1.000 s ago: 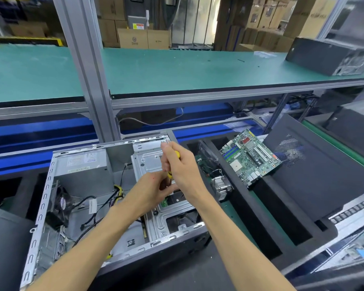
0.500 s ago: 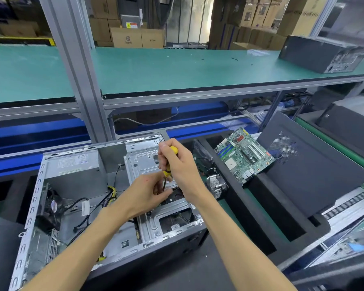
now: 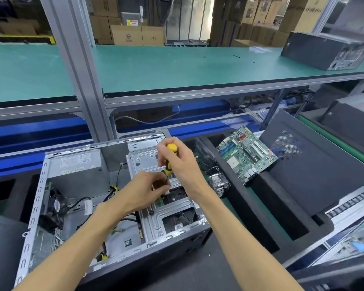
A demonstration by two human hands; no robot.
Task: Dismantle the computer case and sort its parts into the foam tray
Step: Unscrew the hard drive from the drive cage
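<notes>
A: Where do we see the computer case (image 3: 105, 208)?

B: Lower left to centre of the frame, lying open side up. At centre our right hand (image 3: 183, 162) is wrapped around a yellow-and-black screwdriver (image 3: 169, 162), held nearly upright with its tip down at the silver drive cage (image 3: 156, 206). Our left hand (image 3: 147, 190) sits just below it, fingers curled in at the shaft near the tip; we cannot tell whether they pinch the shaft or something small there.

A: And inside the case?

B: A grey power supply (image 3: 78, 171) in the upper left corner, a black fan (image 3: 53, 206) at the left wall, loose black cables (image 3: 82, 203) between them and the cage. Our hands hide the spot where the tip lands.

A: Farther out?

B: Right of the case, the black foam tray (image 3: 259, 223). A green motherboard (image 3: 247, 154) leans in it at upper right of centre, a finned heatsink (image 3: 219, 182) sits just beside the case, and a dark side panel (image 3: 315, 164) lies tilted at the right. Across the top runs a green workbench (image 3: 177, 66) with another black case (image 3: 326, 51) in the upper right corner.
</notes>
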